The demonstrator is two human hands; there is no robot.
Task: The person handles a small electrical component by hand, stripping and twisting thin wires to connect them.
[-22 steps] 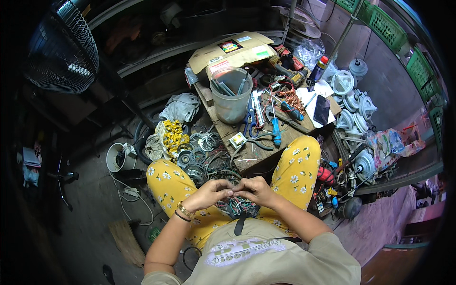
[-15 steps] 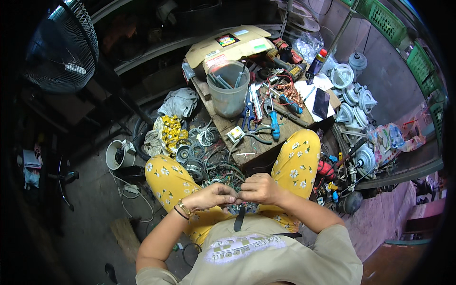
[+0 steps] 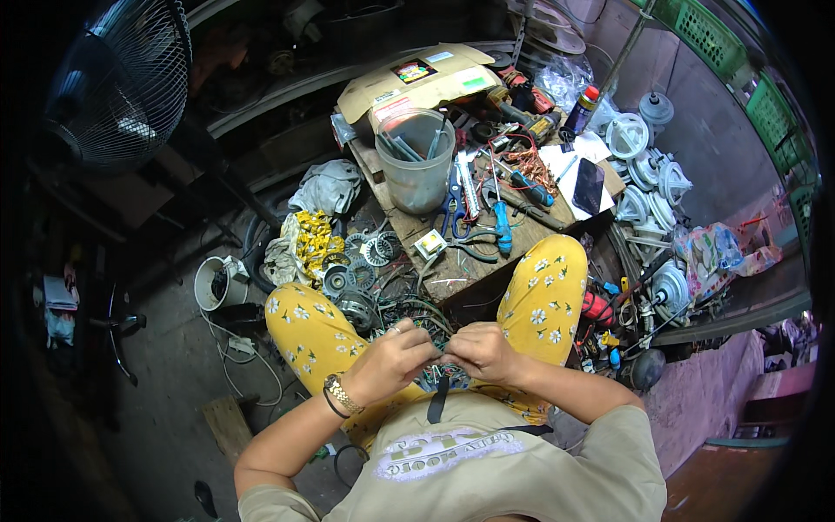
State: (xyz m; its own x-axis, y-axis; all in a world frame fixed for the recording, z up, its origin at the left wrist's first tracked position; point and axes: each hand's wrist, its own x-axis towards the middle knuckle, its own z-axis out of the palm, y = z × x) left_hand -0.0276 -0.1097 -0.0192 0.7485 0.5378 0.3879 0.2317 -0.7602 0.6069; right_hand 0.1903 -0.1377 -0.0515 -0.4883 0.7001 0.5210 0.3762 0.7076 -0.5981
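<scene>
My left hand [image 3: 400, 355] and my right hand [image 3: 484, 352] meet over my lap, fingertips nearly touching. Both are closed in a pinch. Whatever lies between the fingers is too small to make out. Below and just beyond them is a tangle of thin coloured wires [image 3: 417, 315], partly hidden by the hands. A motor part with coil windings [image 3: 357, 309] lies at the left edge of this tangle, near my knee. On the low wooden table ahead rest pliers [image 3: 475, 247], a blue-handled screwdriver [image 3: 503, 228] and a small white-and-yellow square part [image 3: 430, 244].
The table also carries a translucent bucket [image 3: 416, 178], scissors [image 3: 455, 209], copper wire [image 3: 532, 165], a phone [image 3: 589, 187] and a spray can [image 3: 581, 113]. Several white fan-motor housings [image 3: 628, 137] stand at right. A standing fan [image 3: 130, 96] and a small white pail [image 3: 210, 285] are at left.
My left hand has turned and risen slightly, its knuckles now more upward, with the forearm swung outward to the left. My right hand has shifted slightly downward, still closed.
</scene>
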